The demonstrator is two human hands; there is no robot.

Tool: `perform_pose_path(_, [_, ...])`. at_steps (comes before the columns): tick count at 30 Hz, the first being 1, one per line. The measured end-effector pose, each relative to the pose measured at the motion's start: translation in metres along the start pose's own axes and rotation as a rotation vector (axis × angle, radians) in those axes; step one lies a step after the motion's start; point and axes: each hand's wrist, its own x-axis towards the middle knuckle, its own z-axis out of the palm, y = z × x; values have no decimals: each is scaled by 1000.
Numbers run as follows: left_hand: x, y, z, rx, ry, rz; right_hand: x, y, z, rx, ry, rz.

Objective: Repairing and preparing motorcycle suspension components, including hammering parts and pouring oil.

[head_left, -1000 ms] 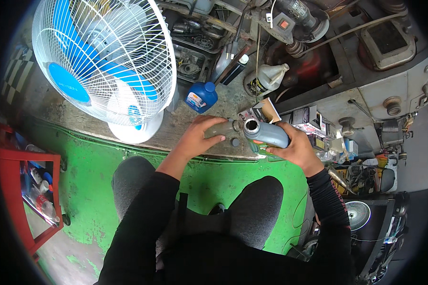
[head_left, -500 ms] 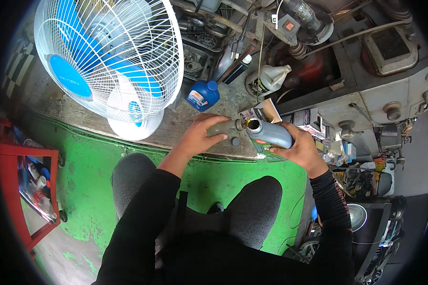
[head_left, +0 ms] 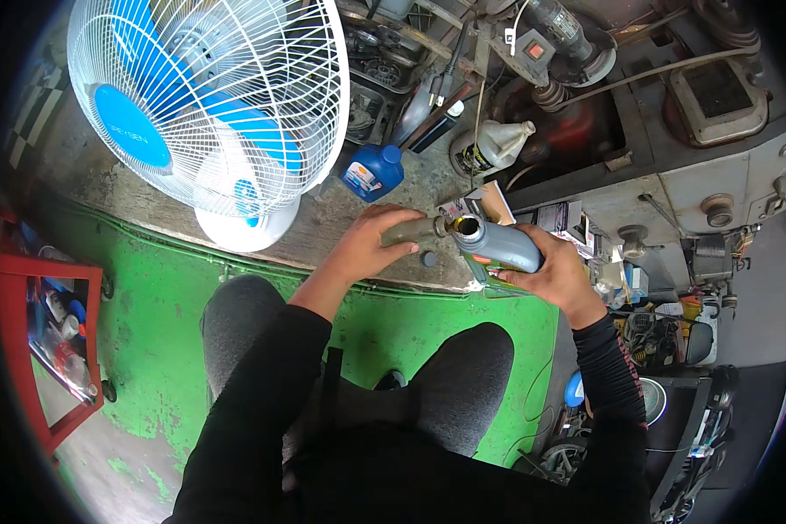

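Far L of you is a red cart (head_left: 57,266), w/ a clear bottle (head_left: 74,360) & other bits inside, on the green floor (head_left: 153,349). Next comes your bench (head_left: 153,192), w/ a white fan (head_left: 227,113) on it, blue centre, round base near the bench's front edge. R of the fan, toward the back, there's a tray (head_left: 367,118) w/ metal parts; closer to you, a blue bottle (head_left: 373,173) w/ a pale label.

Your L hand (head_left: 367,244) is partly closed: fingers bent over the far side, thumb along the near side, holding a small murky bottle (head_left: 409,231). You've got that one on its side over the front pt of the bench, neck pointing R. A dark cap (head_left: 429,258) sits on the bench just nearer you than the neck. Behind are a dark bottle (head_left: 437,128) w/ white top, then a dirty white jug (head_left: 495,147).

The grey bottle (head_left: 511,247), green label, is R of the murky one, its open mouth right by that neck; can't tell if they touch. Something yellowish shows at the mouth. Your R hand (head_left: 555,271) wraps the grey bottle's R end, thumb on the near side, other fingers mostly hidden behind. Small boxes (head_left: 568,218) sit just past it, & a big grey machine (head_left: 672,188) fills the far R.
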Motion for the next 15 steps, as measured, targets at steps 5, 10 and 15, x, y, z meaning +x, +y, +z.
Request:
perform_pose_path(5, [-1, 3, 0, 41, 10, 9, 0, -6, -4, 26, -18, 18])
perform_pose_path(10, [0, 6, -1, -30, -28, 18, 1, -11, -8, 0, -28, 4])
perform_pose_path(15, [1, 6, -2, -80, -54, -28, 3, -12, -10, -21, -33, -27])
